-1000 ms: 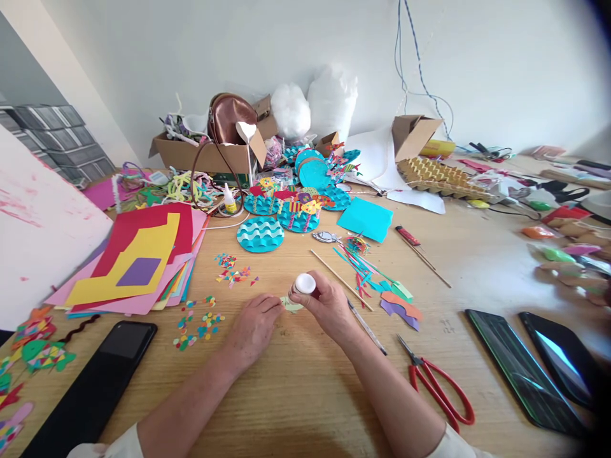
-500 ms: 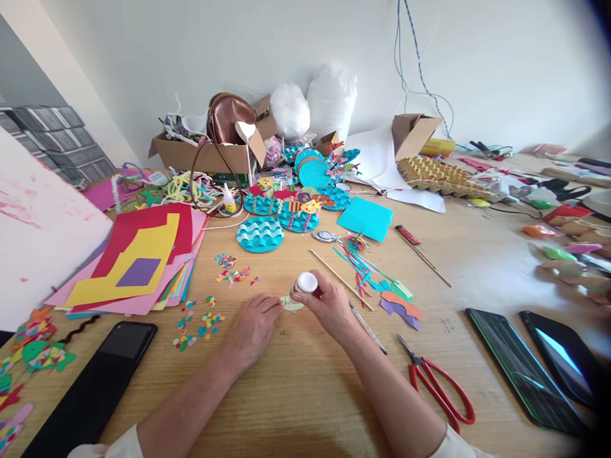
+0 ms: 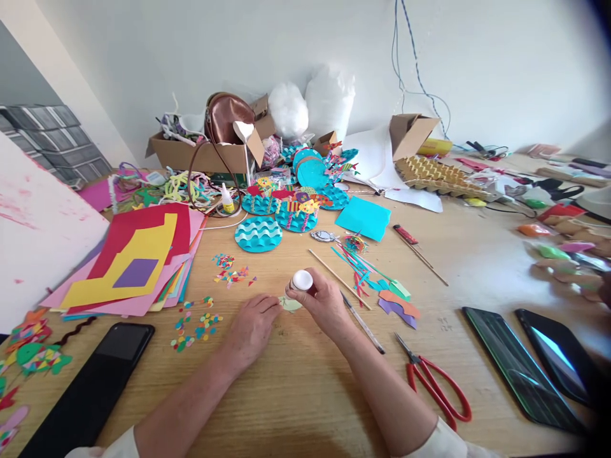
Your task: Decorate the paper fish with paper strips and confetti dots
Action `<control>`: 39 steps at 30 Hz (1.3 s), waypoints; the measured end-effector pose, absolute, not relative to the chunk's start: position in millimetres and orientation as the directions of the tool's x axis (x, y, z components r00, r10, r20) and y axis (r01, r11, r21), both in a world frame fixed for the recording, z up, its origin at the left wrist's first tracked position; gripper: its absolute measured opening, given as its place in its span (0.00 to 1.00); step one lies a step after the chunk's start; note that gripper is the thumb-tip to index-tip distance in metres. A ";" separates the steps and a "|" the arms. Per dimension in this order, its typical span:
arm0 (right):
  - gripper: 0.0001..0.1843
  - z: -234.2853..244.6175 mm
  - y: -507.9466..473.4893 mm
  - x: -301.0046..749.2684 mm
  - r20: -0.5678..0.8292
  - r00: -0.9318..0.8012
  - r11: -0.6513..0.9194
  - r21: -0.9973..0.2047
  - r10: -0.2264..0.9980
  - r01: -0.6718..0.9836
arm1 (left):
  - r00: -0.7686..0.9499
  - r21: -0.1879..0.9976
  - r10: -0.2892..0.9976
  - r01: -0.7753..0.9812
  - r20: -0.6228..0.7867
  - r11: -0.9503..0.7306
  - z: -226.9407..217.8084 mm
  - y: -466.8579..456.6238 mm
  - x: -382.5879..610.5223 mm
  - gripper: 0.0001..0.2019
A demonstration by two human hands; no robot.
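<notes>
My right hand (image 3: 326, 306) is wrapped around a glue stick (image 3: 302, 280), its round white end facing up and its lower end pointing down at a small light green paper cutout (image 3: 290, 305). The cutout lies on the table, partly covered by the glue stick and my right fingers. My left hand (image 3: 255, 324) rests beside it with its fingers together, fingertips pinning the cutout's left edge. Left of that hand are scattered paper dots (image 3: 198, 323) and small paper triangles (image 3: 233, 275). A pen (image 3: 363, 323) lies just right of my right hand.
Red-handled scissors (image 3: 436, 385) lie at the front right, with phones (image 3: 520, 369) farther right. A black phone (image 3: 90, 388) and stacked coloured paper (image 3: 95, 270) occupy the left. Behind my hands are a wooden stick (image 3: 338, 278), paper strips (image 3: 356, 264) and a blue wavy disc (image 3: 258, 235).
The glue stick has shifted very slightly over the cutout in my right hand. My left hand stays in place on the paper, and the whole view has drifted a little.
</notes>
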State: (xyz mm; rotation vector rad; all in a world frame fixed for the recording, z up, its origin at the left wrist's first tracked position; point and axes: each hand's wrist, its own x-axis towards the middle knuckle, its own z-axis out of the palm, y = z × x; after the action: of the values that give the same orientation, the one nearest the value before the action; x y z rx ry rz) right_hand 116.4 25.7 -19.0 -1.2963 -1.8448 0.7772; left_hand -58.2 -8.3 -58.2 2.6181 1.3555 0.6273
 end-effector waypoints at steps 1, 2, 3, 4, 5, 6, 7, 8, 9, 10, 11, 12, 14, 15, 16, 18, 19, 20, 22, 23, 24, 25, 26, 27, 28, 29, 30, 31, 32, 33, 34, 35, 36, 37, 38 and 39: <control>0.10 -18.1 25.2 116.3 0.223 -0.225 0.309 -0.806 0.949 0.505 | 0.513 0.295 0.803 0.751 0.302 -0.591 -58.4 -8.1 -58.1 0.16; 0.10 -17.2 24.5 116.4 0.219 -0.234 0.311 -0.802 0.947 0.509 | 0.516 0.293 0.802 0.750 0.302 -0.593 -58.6 -8.0 -58.1 0.16; 0.10 -16.3 23.7 116.8 0.213 -0.243 0.312 -0.799 0.946 0.515 | 0.519 0.291 0.800 0.749 0.301 -0.596 -58.6 -7.9 -58.0 0.16; 0.10 -15.5 22.9 117.3 0.206 -0.250 0.311 -0.796 0.946 0.520 | 0.521 0.291 0.799 0.748 0.300 -0.597 -58.6 -7.9 -57.9 0.16; 0.11 -15.0 22.3 117.9 0.200 -0.253 0.308 -0.795 0.946 0.523 | 0.522 0.291 0.799 0.747 0.300 -0.597 -58.6 -8.0 -57.9 0.16; 0.11 -14.6 21.8 118.4 0.197 -0.253 0.305 -0.796 0.947 0.522 | 0.521 0.292 0.799 0.747 0.300 -0.597 -58.5 -8.1 -58.0 0.16; 0.11 -14.4 21.6 118.9 0.195 -0.249 0.301 -0.801 0.949 0.518 | 0.522 0.294 0.799 0.746 0.299 -0.597 -58.4 -8.3 -58.0 0.16; 0.11 -14.3 21.4 119.1 0.195 -0.243 0.297 -0.805 0.950 0.513 | 0.521 0.296 0.800 0.746 0.298 -0.596 -58.3 -8.5 -58.1 0.16; 0.11 -14.2 21.4 119.1 0.197 -0.240 0.296 -0.808 0.951 0.510 | 0.520 0.297 0.801 0.747 0.296 -0.594 -58.3 -8.7 -58.2 0.16; 0.11 -14.1 21.3 118.9 0.199 -0.239 0.297 -0.808 0.950 0.509 | 0.517 0.295 0.803 0.750 0.297 -0.592 -58.5 -8.8 -58.3 0.17; 0.11 -13.9 21.1 118.6 0.199 -0.245 0.301 -0.805 0.949 0.511 | 0.515 0.291 0.803 0.752 0.298 -0.591 -58.7 -8.9 -58.4 0.17; 0.11 -13.7 20.8 118.2 0.199 -0.254 0.306 -0.802 0.947 0.513 | 0.514 0.286 0.804 0.755 0.300 -0.590 -59.0 -8.9 -58.5 0.17; 0.11 -13.3 20.2 117.7 0.197 -0.270 0.314 -0.799 0.942 0.513 | 0.512 0.278 0.804 0.760 0.303 -0.588 -59.7 -8.8 -58.5 0.17; 0.11 -13.2 20.0 117.5 0.197 -0.271 0.314 -0.801 0.942 0.510 | 0.514 0.277 0.804 0.759 0.300 -0.589 -60.0 -8.7 -58.4 0.17; 0.11 -13.2 19.9 117.4 0.198 -0.267 0.312 -0.804 0.943 0.507 | 0.516 0.279 0.803 0.758 0.297 -0.590 -60.2 -8.6 -58.3 0.17; 0.11 -13.3 20.0 117.3 0.201 -0.254 0.307 -0.809 0.946 0.502 | 0.518 0.281 0.803 0.756 0.296 -0.591 -60.3 -8.4 -58.1 0.16; 0.12 -13.4 20.1 117.3 0.201 -0.254 0.306 -0.810 0.946 0.500 | 0.516 0.281 0.803 0.756 0.299 -0.591 -60.2 -8.3 -58.0 0.16; 0.12 -13.3 20.2 117.4 0.200 -0.259 0.308 -0.810 0.945 0.498 | 0.514 0.280 0.803 0.758 0.302 -0.590 -60.1 -8.3 -57.8 0.16; 0.12 -12.7 20.3 118.5 0.193 -0.276 0.312 -0.811 0.942 0.496 | 0.513 0.278 0.802 0.758 0.306 -0.591 -59.7 -8.3 -57.7 0.16; 0.12 -12.1 20.4 119.5 0.187 -0.280 0.308 -0.813 0.942 0.494 | 0.514 0.281 0.801 0.756 0.305 -0.592 -59.4 -8.3 -57.8 0.16; 0.12 -11.3 20.5 120.9 0.181 -0.277 0.302 -0.816 0.944 0.493 | 0.515 0.285 0.802 0.754 0.304 -0.592 -59.2 -8.4 -57.8 0.16; 0.13 -10.4 20.8 122.6 0.176 -0.267 0.292 -0.819 0.947 0.494 | 0.514 0.291 0.803 0.752 0.303 -0.591 -59.1 -8.6 -58.0 0.16; 0.13 -9.5 21.1 124.5 0.172 -0.253 0.280 -0.822 0.952 0.496 | 0.512 0.296 0.804 0.751 0.303 -0.590 -59.1 -8.7 -58.1 0.17; 0.13 -8.6 21.5 126.4 0.169 -0.238 0.270 -0.825 0.956 0.497 | 0.510 0.299 0.805 0.751 0.304 -0.589 -59.1 -8.8 -58.3 0.17; 0.14 -8.0 22.0 128.5 0.169 -0.230 0.264 -0.828 0.958 0.495 | 0.507 0.300 0.805 0.752 0.308 -0.588 -59.2 -8.9 -58.5 0.18; 0.14 -7.7 22.6 130.4 0.170 -0.228 0.264 -0.830 0.959 0.492 | 0.507 0.297 0.804 0.752 0.312 -0.589 -59.3 -8.9 -58.7 0.18; 0.14 -7.9 23.2 132.4 0.172 -0.227 0.266 -0.829 0.958 0.492 | 0.508 0.293 0.801 0.751 0.316 -0.592 -59.3 -8.8 -58.8 0.19; 0.14 -8.5 23.9 134.2 0.173 -0.226 0.267 -0.826 0.959 0.497 | 0.509 0.288 0.799 0.751 0.319 -0.594 -59.2 -8.6 -58.8 0.19; 0.14 -9.6 24.6 136.1 0.175 -0.222 0.267 -0.820 0.959 0.506 | 0.511 0.285 0.798 0.751 0.321 -0.596 -59.1 -8.4 -58.8 0.18; 0.14 -11.0 25.3 137.8 0.177 -0.214 0.266 -0.813 0.961 0.518 | 0.513 0.283 0.797 0.751 0.319 -0.597 -58.8 -8.2 -58.7 0.18; 0.14 -12.5 25.8 139.3 0.180 -0.205 0.263 -0.807 0.962 0.529 | 0.516 0.283 0.797 0.750 0.315 -0.597 -58.4 -8.0 -58.7 0.18; 0.14 -13.8 26.2 140.4 0.182 -0.200 0.262 -0.803 0.963 0.535 | 0.518 0.283 0.798 0.751 0.309 -0.597 -58.0 -7.9 -58.6 0.18; 0.14 -14.8 26.3 141.0 0.183 -0.200 0.264 -0.802 0.962 0.535 | 0.519 0.283 0.799 0.752 0.304 -0.596 -57.6 -7.9 -58.6 0.18; 0.13 -15.3 26.1 141.0 0.187 -0.205 0.269 -0.802 0.961 0.532 | 0.521 0.281 0.800 0.753 0.298 -0.595 -57.3 -7.9 -58.6 0.18; 0.13 -15.2 25.6 140.5 0.192 -0.210 0.276 -0.802 0.959 0.530 | 0.521 0.279 0.801 0.755 0.295 -0.593 -57.1 -8.1 -58.6 0.18; 0.12 -14.6 24.9 139.4 0.196 -0.215 0.283 -0.801 0.957 0.527 | 0.520 0.275 0.803 0.758 0.292 -0.591 -56.9 -8.2 -58.7 0.18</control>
State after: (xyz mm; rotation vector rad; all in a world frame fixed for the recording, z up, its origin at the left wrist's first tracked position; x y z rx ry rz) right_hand 139.4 24.9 -14.6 -1.3352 -1.8565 0.7835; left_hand -58.7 -8.2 -56.9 2.6388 1.3602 0.5982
